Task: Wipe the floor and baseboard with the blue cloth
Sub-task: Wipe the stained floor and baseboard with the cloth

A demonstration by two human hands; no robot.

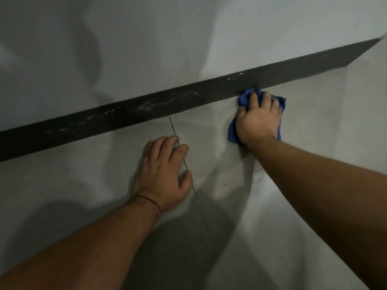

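Observation:
A dark baseboard (146, 113) runs slantwise across the view, from lower left to upper right, with whitish dust streaks along its middle stretch. Below it lies the grey tiled floor (83, 181). My right hand (258, 120) presses the bunched blue cloth (244, 97) against the floor where it meets the baseboard's lower edge. The cloth sticks out above my fingers and on both sides of my palm. My left hand (163, 176) rests flat on the floor with fingers spread, across a thin tile joint, holding nothing.
A pale grey wall (146, 49) rises above the baseboard. A tile joint (173, 130) runs from the baseboard down past my left hand. At the upper right the baseboard ends at a corner (377, 41). Soft shadows lie on wall and floor.

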